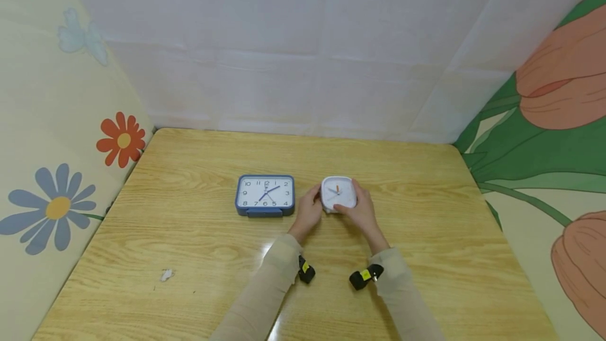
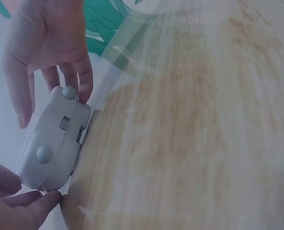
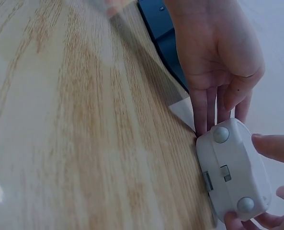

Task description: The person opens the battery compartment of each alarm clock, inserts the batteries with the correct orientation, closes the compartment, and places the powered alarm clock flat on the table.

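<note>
A small white alarm clock [image 1: 339, 193] with an orange hand lies face up on the table between the two hands. Its underside shows two round feet [image 2: 44, 154] in the left wrist view. From the right, my right hand [image 1: 363, 212] grips it, thumb over the lower part of the face and fingers along the far side. Fingertips and thumb of my left hand [image 1: 309, 212] hold the clock's left edge. Whether the clock touches the table all along its back, I cannot tell. Left of my left hand lies a blue rectangular alarm clock [image 1: 265, 195], face up.
The wooden table [image 1: 416, 288] has a white cloth [image 1: 265, 57] behind it and flower-printed panels at both sides. A small white scrap [image 1: 167, 275] lies front left. Black wrist cameras sit on the left wrist [image 1: 306, 271] and right wrist [image 1: 364, 277].
</note>
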Motion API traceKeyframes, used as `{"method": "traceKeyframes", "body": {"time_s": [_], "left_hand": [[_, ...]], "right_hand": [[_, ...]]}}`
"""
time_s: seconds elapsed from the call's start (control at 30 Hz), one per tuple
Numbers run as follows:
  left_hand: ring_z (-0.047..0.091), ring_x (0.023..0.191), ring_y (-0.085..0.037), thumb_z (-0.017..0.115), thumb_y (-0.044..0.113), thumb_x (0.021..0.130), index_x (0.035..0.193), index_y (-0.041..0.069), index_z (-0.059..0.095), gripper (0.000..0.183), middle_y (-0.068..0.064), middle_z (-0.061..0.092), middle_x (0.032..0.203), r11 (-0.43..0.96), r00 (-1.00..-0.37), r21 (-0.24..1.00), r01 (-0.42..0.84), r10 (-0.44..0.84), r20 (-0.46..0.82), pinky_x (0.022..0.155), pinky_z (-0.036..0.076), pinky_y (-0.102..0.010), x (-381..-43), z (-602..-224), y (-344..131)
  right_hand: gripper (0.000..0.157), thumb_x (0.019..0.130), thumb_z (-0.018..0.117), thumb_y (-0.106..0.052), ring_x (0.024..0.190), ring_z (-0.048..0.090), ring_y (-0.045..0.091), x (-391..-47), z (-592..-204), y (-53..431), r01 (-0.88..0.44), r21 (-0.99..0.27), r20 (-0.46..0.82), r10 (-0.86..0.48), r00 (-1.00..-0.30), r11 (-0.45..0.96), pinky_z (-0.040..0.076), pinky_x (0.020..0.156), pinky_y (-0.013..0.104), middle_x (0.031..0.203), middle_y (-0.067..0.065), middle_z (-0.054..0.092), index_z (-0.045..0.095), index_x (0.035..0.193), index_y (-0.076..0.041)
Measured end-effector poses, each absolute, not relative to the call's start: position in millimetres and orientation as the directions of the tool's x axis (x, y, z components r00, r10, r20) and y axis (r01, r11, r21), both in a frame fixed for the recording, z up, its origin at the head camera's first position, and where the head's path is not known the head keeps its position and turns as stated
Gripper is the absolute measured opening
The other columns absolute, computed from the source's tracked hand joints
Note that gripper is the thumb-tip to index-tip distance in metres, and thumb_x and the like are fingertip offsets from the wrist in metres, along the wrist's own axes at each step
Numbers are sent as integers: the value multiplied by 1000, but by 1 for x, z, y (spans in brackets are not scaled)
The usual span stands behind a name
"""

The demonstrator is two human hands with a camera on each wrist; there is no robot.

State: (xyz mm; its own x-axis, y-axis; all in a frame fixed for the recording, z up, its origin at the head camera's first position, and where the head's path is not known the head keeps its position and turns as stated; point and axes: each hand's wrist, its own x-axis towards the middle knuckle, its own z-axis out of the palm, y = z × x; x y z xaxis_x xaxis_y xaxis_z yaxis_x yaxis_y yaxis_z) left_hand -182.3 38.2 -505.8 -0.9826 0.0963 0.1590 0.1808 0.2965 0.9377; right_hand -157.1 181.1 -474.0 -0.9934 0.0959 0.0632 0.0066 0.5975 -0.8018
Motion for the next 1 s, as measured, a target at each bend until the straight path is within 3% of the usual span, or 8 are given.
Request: {"method": "traceKeyframes", "body": {"time_s": [0.23,0.43,0.53,0.67,0.8,1.0], "left_hand": [[56,105,-32,50,-2,86,119,-7,54,34,-23,58,114,225,-988,963,145,86,129,90,43,-38,-178,-499,33],[58,98,-31,54,4,88,115,-7,56,30,-22,59,108,192,-984,968,159,107,141,82,49,-34,-170,-485,27],[59,91,-26,56,6,87,108,-6,60,25,-18,61,101,241,-972,945,220,136,192,75,50,-29,-166,-477,22],[58,77,-19,59,6,85,96,-3,64,14,-10,62,86,304,-947,899,317,150,283,64,49,-24,-164,-469,11],[56,68,-16,61,3,83,88,-2,64,7,-8,61,78,342,-907,840,422,146,396,58,47,-22,-165,-462,-8],[56,66,-16,61,3,83,88,-1,63,7,-9,60,81,464,-852,723,512,172,494,56,47,-24,-169,-452,-42]], "right_hand": [[70,71,74,-4,105,46,41,-153,-472,183,-9,-809,118,148,-982,588,35,93,48,120,32,45,40,131,10],[45,71,73,-2,92,53,39,-149,-468,184,-69,-803,247,225,-942,592,44,77,46,107,26,55,57,113,7],[28,73,71,0,80,57,33,-149,-464,182,-116,-818,299,244,-922,563,48,65,33,91,22,61,62,98,8],[9,74,68,3,63,55,21,-148,-459,182,-204,-816,370,217,-903,541,43,54,16,71,16,62,63,81,6],[5,75,67,4,59,54,17,-147,-455,185,-272,-764,431,149,-890,585,41,53,13,67,13,62,63,77,5],[4,74,68,5,57,56,20,-147,-449,195,-311,-682,470,70,-880,662,44,52,21,65,12,62,64,76,5]]}}
